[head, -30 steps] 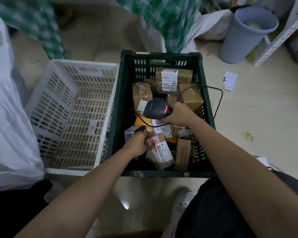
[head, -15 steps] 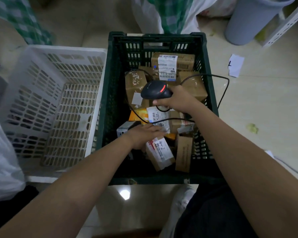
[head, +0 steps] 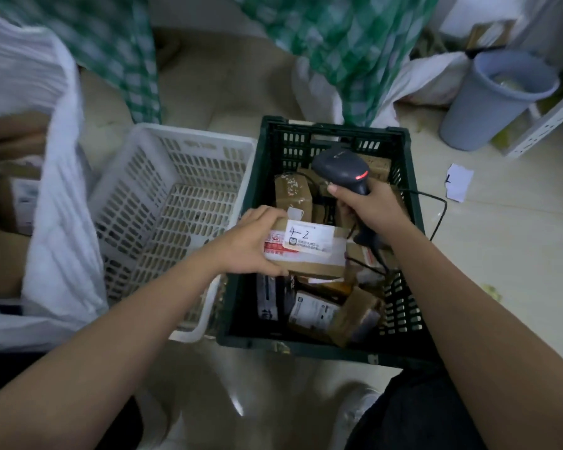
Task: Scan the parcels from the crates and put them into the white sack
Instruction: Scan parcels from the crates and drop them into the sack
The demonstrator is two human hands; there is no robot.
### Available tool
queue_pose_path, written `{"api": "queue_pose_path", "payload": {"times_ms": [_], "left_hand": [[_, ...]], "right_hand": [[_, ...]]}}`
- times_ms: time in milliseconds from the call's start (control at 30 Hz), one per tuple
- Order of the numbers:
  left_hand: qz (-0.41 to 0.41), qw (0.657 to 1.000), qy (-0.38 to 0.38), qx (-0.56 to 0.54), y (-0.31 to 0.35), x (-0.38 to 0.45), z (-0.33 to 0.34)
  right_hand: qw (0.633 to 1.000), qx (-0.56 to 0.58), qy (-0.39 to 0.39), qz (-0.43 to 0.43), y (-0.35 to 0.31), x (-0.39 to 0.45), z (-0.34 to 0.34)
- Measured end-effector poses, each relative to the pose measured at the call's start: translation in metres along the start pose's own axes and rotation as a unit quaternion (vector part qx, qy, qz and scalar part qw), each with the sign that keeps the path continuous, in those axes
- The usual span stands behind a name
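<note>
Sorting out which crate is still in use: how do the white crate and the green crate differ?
The white crate is pale and looks empty; the green crate is dark and holds cardboard parcels. Both hands work above the green crate, neither over the white crate. Both are slotted plastic crates standing side by side on the floor.

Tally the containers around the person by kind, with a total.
Crates: 2, a white crate and a green crate
White sacks: 1, the white sack on the left
Bins: 1, a grey bin
Total: 4
</note>
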State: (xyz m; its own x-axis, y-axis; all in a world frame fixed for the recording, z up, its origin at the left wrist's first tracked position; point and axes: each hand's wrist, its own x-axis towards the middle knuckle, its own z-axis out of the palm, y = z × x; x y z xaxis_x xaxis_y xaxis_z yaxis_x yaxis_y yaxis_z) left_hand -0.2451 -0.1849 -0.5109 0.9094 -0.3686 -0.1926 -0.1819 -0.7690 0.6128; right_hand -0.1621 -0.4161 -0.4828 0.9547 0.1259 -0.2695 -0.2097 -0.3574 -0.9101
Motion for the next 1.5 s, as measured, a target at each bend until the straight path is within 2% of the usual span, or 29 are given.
{"api": "queue_pose_path", "payload": {"times_ms": [267,433,533,600,633,667,733,833,967,1067,1200,1333,1500], "left_hand": [[-0.021,0.991,0.131,0.016,-0.021,-0.082,-0.063],[-0.031,0.970,0.229,0.078,-0.031,-0.128,-0.086],[-0.028,0.965,0.261,0.010,-0.034,-0.157,-0.096],[-0.024,0.953,0.284,-0.099,-0.031,-0.171,-0.101],[-0.035,0.933,0.307,-0.184,-0.027,-0.175,-0.104],[-0.058,0.898,0.338,-0.276,-0.023,-0.180,-0.108],[-0.138,0.834,0.372,-0.382,-0.026,-0.182,-0.116],[-0.215,0.807,0.352,-0.423,-0.043,-0.182,-0.127],[-0.205,0.749,0.346,-0.527,-0.053,-0.180,-0.139],[-0.206,0.745,0.328,-0.542,-0.065,-0.178,-0.147],[-0.192,0.746,0.372,-0.519,-0.081,-0.171,-0.148],[-0.179,0.747,0.431,-0.474,-0.093,-0.166,-0.150],[-0.177,0.751,0.452,-0.446,-0.099,-0.160,-0.147]], "right_hand": [[0.997,0.070,-0.025,0.007,-0.048,-0.027,0.061],[0.990,0.135,-0.033,0.013,-0.084,-0.054,0.113],[0.988,0.150,-0.021,0.001,-0.104,-0.071,0.143],[0.983,0.184,-0.016,-0.004,-0.115,-0.079,0.159],[0.980,0.200,-0.015,-0.010,-0.118,-0.081,0.166],[0.978,0.210,-0.016,-0.014,-0.121,-0.084,0.173],[0.975,0.219,-0.020,-0.020,-0.126,-0.087,0.187],[0.971,0.236,-0.030,-0.037,-0.127,-0.085,0.204],[0.972,0.222,-0.029,-0.077,-0.126,-0.078,0.216],[0.972,0.206,-0.030,-0.110,-0.131,-0.066,0.217],[0.979,0.173,-0.017,-0.106,-0.126,-0.058,0.221],[0.994,0.046,-0.038,-0.095,-0.110,-0.060,0.215],[0.988,-0.049,-0.070,-0.127,-0.107,-0.070,0.211]]}}
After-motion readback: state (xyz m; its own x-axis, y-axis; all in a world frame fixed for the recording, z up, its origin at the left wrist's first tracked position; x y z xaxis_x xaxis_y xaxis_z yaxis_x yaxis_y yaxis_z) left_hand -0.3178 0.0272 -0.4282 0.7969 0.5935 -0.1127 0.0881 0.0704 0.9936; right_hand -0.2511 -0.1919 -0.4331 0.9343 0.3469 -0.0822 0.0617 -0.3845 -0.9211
